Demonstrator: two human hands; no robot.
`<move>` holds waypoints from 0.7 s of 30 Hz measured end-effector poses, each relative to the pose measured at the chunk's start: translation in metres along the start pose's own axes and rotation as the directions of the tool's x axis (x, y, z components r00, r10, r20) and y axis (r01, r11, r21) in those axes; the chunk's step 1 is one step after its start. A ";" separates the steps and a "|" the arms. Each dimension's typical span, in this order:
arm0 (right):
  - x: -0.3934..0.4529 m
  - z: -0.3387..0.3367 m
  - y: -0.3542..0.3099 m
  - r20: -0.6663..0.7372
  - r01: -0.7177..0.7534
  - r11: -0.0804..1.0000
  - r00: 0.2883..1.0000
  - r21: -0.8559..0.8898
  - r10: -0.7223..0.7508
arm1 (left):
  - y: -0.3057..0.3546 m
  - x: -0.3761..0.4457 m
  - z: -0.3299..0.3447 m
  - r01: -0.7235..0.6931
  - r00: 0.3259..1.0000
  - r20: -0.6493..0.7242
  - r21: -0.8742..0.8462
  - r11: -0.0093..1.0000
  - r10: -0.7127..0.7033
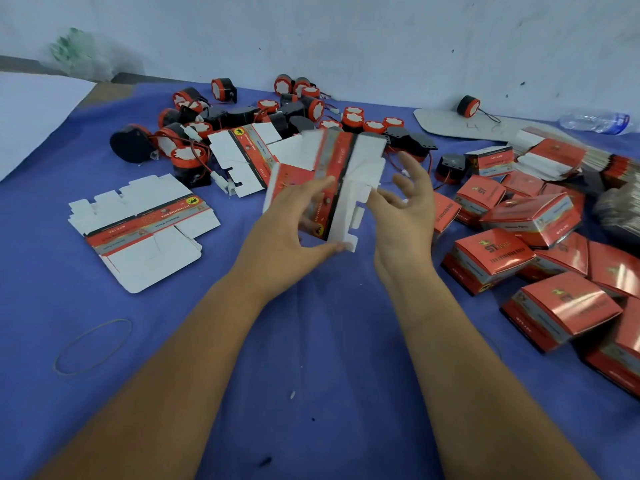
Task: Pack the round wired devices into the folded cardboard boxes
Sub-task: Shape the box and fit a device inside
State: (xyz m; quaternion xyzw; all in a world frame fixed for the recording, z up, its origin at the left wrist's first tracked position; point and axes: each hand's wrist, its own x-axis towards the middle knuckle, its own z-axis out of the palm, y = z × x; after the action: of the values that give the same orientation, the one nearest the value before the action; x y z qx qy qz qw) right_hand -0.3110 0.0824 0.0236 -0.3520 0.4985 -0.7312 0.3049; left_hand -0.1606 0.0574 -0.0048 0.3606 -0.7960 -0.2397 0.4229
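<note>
Left hand (294, 223) is gripping an unfolded cardboard box blank (341, 181) above the bench (311, 341), its long axis running away from the person; right hand (405, 209), fingers spread, is touching its right edge. Round wired devices (263, 116) are lying beyond, well apart from both hands.

A folded red cardboard box (491, 259) on the right carries a yellow "ST" logo on its top face, with a line of smaller print beneath that is too blurred to read. The flat unfolded carton (145, 230) on the left and the carton held in both hands (332, 188) bear printed strips, but their lettering is illegible
</note>
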 end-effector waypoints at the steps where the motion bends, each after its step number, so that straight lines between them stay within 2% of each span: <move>1: 0.000 0.000 0.000 0.007 -0.076 0.993 0.997 0.089 0.076 | 0.000 -0.001 0.001 0.002 1.000 0.019 -0.004 1.000 -0.002; 4: -0.001 0.003 0.000 0.134 -0.203 0.961 0.975 0.185 0.180 | 0.000 -0.001 -0.001 -0.054 0.998 0.023 0.090 0.994 0.052; 7: -0.005 0.006 0.000 0.269 -0.205 0.965 0.950 0.164 0.156 | 0.003 -0.001 -0.002 -0.154 0.984 -0.027 0.358 0.921 0.174; 10: -0.009 0.009 0.000 0.338 -0.191 0.975 0.931 0.118 0.141 | 0.005 0.000 -0.003 -0.150 0.964 -0.105 0.547 0.824 0.245; 14: -0.015 0.013 -0.002 0.381 -0.052 0.996 0.921 -0.073 0.076 | 0.013 0.002 -0.009 -0.199 0.919 -0.190 0.530 0.824 0.345; 17: -0.019 0.014 -0.004 0.405 0.061 0.987 0.915 -0.150 0.005 | 0.016 0.002 -0.013 -0.237 0.895 -0.205 0.536 0.810 0.397; 21: -0.020 0.012 -0.003 0.340 0.049 0.983 0.940 -0.179 0.015 | 0.016 0.003 -0.013 -0.237 0.904 -0.204 0.492 0.838 0.375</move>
State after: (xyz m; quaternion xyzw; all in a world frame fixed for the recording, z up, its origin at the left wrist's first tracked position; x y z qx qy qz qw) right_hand -0.2901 0.0927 0.0259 -0.5040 0.5008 -0.6126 0.3461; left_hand -0.1564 0.0637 0.0149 0.3474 -0.8061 0.0811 0.4722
